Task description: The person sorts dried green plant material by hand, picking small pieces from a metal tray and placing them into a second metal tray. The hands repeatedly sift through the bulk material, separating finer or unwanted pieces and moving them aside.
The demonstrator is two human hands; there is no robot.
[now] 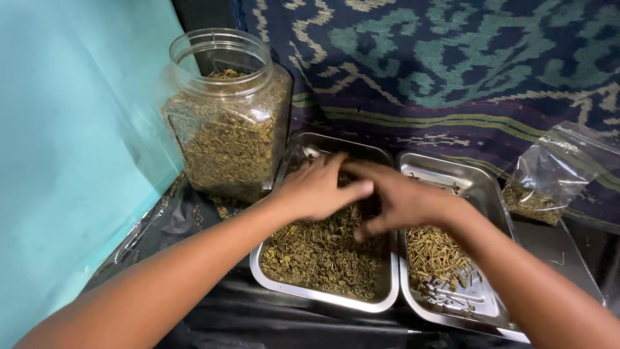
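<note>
Both forearms reaching forward, left hand (316,189) palm-down, right hand (397,197) alongside — fingertips meeting, fingers curled

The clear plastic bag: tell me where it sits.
In the head view, the clear plastic bag sits at the far right, just beyond the right steel tray, against the patterned cloth.

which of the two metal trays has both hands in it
The left tray, beside the plastic jar, heaped with dried herb. Both the left hand and right hand are over it; the right tray is half bare.
</note>
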